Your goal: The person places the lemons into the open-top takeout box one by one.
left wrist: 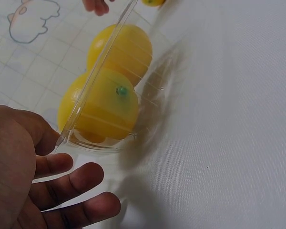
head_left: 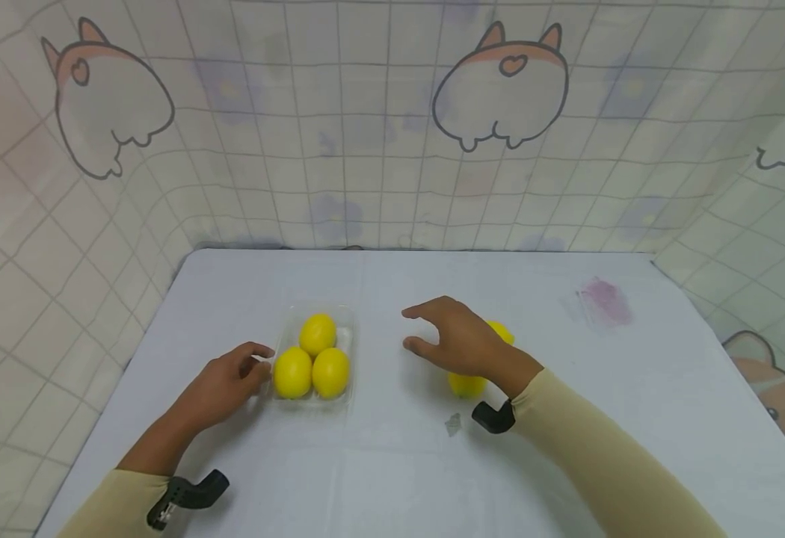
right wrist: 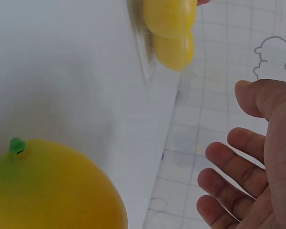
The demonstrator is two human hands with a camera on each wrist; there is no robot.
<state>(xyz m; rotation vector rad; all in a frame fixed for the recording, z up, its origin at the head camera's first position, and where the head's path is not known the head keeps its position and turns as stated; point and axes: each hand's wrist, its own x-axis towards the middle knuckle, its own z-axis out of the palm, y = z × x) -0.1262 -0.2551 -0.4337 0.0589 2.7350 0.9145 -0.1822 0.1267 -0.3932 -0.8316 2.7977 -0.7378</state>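
Observation:
A clear plastic tray (head_left: 345, 338) stands left of centre with three yellow lemons (head_left: 318, 334) in it. My left hand (head_left: 227, 385) is at its left side, thumb and forefinger pinching the rim (left wrist: 93, 78), while the other fingers hang loose below. Over the table to the right of the tray hovers my right hand (head_left: 463, 340), fingers spread and thumb apart, holding nothing. Partly hidden under that hand, two more lemons (head_left: 466, 385) lie on the table. One of these, a lemon with a green stem tip (right wrist: 62, 186), shows large in the right wrist view.
A see-through piece with a pink patch (head_left: 606, 302) lies at the right rear of the white table (head_left: 379, 486). Closer in is a small grey patch (head_left: 454, 424). A grid-patterned curtain (head_left: 365, 134) with animal drawings surrounds the back and sides.

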